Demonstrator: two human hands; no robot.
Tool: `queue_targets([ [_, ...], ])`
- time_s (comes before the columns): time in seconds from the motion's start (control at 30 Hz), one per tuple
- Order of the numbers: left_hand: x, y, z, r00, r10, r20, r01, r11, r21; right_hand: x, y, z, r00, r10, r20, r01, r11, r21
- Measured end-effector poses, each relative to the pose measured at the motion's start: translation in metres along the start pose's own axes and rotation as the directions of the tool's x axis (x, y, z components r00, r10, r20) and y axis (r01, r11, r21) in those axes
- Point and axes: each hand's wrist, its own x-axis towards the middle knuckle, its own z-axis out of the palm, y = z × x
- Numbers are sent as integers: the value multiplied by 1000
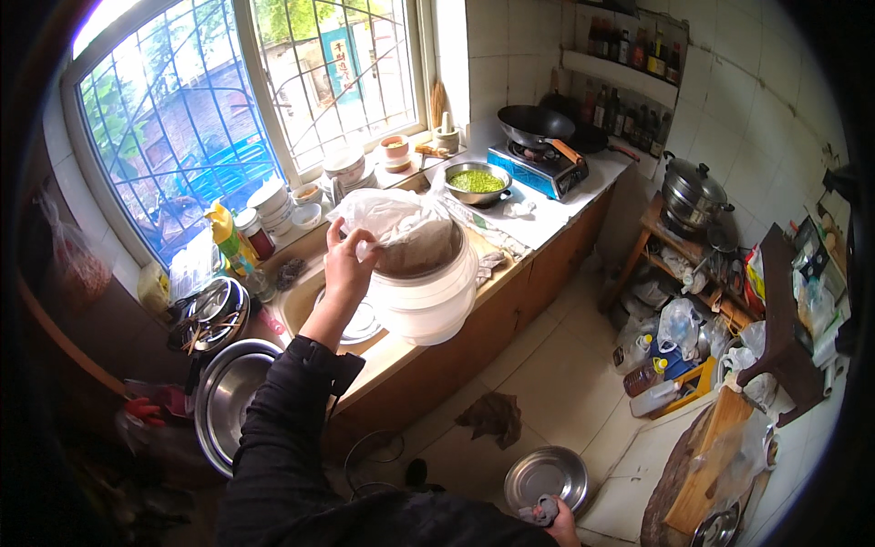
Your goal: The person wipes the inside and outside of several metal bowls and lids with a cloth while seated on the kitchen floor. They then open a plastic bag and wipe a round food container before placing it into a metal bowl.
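My left hand [350, 263] pinches the edge of a translucent plastic bag [393, 208], which lies bunched over a brown-toned round vessel. That vessel sits on top of stacked white plastic basins [431, 301] at the counter's front edge, beside the sink. Low in the view, my right hand [564, 525] holds a grey crumpled cloth [540, 513] and is at the rim of a shallow steel basin [545, 478]; whether it also grips the rim I cannot tell. Behind the plastic bag stands a steel bowl of chopped greens [478, 181].
A black wok [535, 124] rests on a portable gas stove [540, 167]. Nested steel basins [232, 396] stand left of my forearm. Bowls and bottles line the windowsill. A steel steamer pot [694, 188] stands on a wooden rack, with oil bottles [644, 377] below. A brown rag [491, 418] lies on the floor.
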Motion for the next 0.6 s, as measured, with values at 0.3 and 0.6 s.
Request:
queue_targets([
  [0.3,3,26,-16,973,175,-151,-198,969,-149,63,36,-46,984,-90,154,42,957,287],
  [0.6,-98,96,-2,902,425,78,-353,829,-434,35,12,3,999,-39,11,35,961,274],
])
